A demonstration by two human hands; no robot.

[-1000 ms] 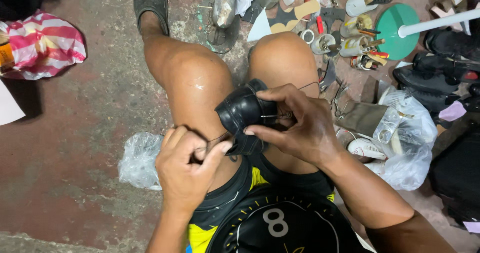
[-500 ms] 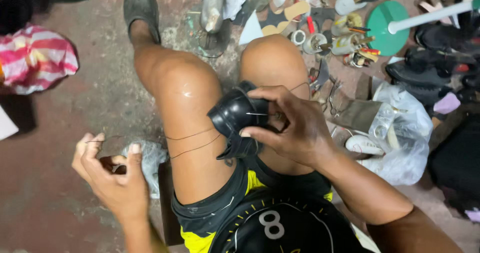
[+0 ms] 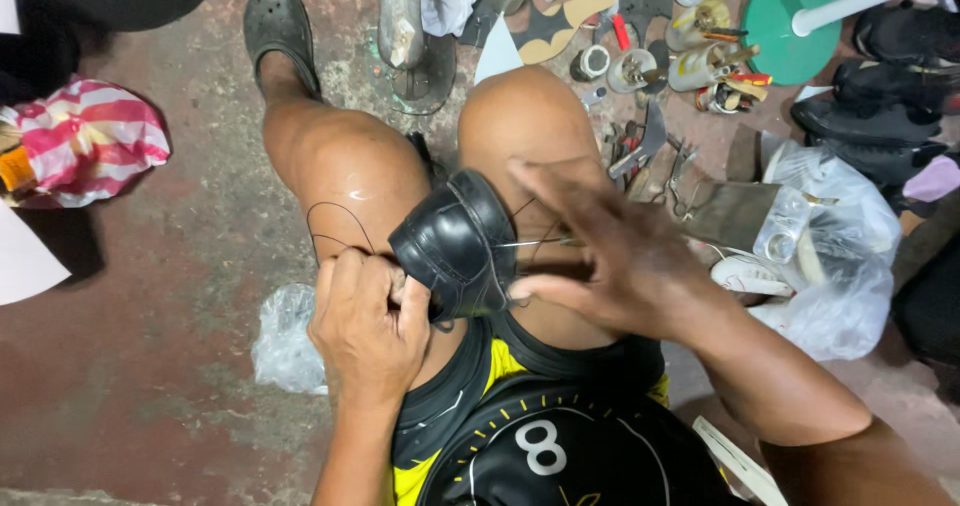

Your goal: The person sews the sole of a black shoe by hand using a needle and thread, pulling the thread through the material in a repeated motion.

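A black leather shoe (image 3: 455, 241) rests on my lap between my bare knees, toe pointing left. My left hand (image 3: 368, 321) is closed against the shoe's near left side, gripping it and a dark thread (image 3: 335, 224) that loops over my left thigh. My right hand (image 3: 610, 256) hovers at the shoe's right side with fingers spread, the thumb near its edge. A thin metal needle or awl (image 3: 535, 242) sticks out of the shoe toward my right palm.
A clear plastic bag (image 3: 285, 338) lies on the reddish floor by my left hip. Tools, tape rolls, cans and shoe soles (image 3: 660, 61) are scattered ahead. White bags (image 3: 835, 256) and dark shoes (image 3: 880, 116) sit right; a pink striped bag (image 3: 85, 151) left.
My left hand, out to the left pulling thread taut half a second ago, has come back to the shoe. My right hand has loosened from the shoe and spread its fingers.
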